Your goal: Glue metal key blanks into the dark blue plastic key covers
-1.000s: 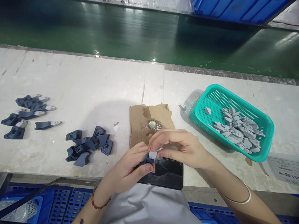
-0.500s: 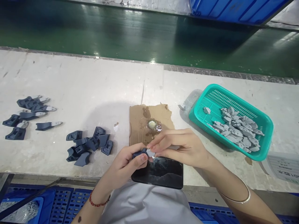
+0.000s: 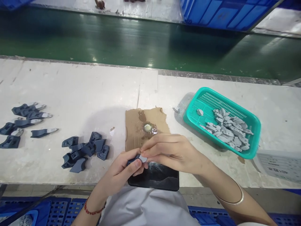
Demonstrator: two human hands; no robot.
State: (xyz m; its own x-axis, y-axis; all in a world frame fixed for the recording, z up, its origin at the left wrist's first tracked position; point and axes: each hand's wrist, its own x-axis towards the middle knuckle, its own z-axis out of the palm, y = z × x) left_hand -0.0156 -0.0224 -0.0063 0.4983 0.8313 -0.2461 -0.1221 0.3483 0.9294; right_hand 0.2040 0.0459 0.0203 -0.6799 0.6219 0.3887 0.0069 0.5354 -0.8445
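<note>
Between thumb and fingers my left hand (image 3: pixel 125 168) grips a dark blue-grey plastic part (image 3: pixel 132 160), mostly hidden by the fingers. My right hand (image 3: pixel 169 152) pinches a small light-grey piece (image 3: pixel 143 158) against the end of that dark part. Both hands meet over a black phone (image 3: pixel 156 177) lying at the table's front edge. Just beyond them lies a torn cardboard sheet (image 3: pixel 134 121) with wet stains and a bottle cap (image 3: pixel 147 127) on it. Several loose dark parts (image 3: pixel 88 149) are heaped to the left of my left hand.
On the far left lie several dark parts with light-grey tips (image 3: pixel 39 133). A green basket (image 3: pixel 256 131) holding several light-grey pieces stands at the right, beside a labelled container (image 3: pixel 279 164). A green conveyor belt (image 3: pixel 105 40) runs behind the white table (image 3: pixel 94 81), with a blue crate (image 3: pixel 218 14) beyond.
The camera view has shifted slightly, so the table's things appear further left and mostly a little lower. Both hands keep hold of the joined parts, with little other movement.
</note>
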